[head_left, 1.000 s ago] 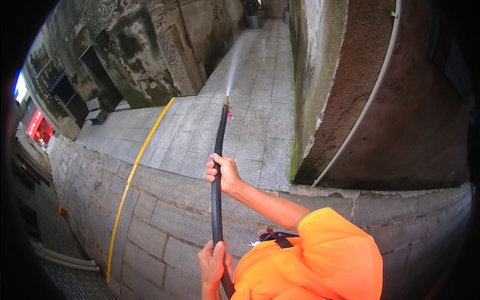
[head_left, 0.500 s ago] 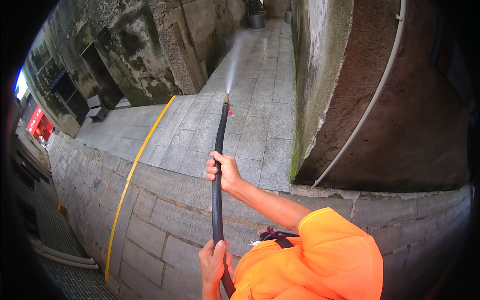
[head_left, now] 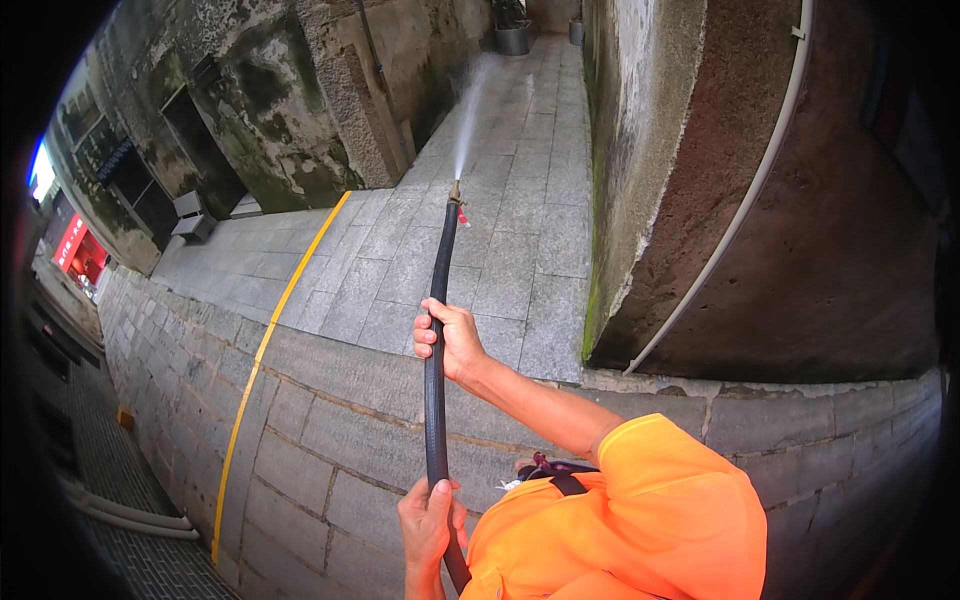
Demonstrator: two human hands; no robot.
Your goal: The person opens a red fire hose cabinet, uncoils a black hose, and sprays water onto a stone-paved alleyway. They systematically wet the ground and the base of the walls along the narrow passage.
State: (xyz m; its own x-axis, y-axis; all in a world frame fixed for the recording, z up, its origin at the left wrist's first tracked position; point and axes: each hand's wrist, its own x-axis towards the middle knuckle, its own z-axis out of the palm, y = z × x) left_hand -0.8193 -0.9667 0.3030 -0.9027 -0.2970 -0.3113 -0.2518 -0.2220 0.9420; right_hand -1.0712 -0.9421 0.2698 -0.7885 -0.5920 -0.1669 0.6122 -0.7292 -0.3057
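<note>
A thick black hose runs up from the lower edge, pointing away from me. My right hand is wrapped round its middle stretch. Closer to my body, my left hand grips the same hose, with the thumb along its top. At the far end sits a brass-coloured nozzle with a small red lever on its right side. A white jet of water leaves the nozzle and fans out over the grey paving ahead.
Stained stone walls flank the passage, a mossy one at right with a pale pipe. Far back stands a potted plant. A yellow line crosses the paving; a grey bench is at left.
The nozzle end has risen very slightly, with its red lever showing a little more plainly. Both hands keep their places on the hose, and the water still sprays.
</note>
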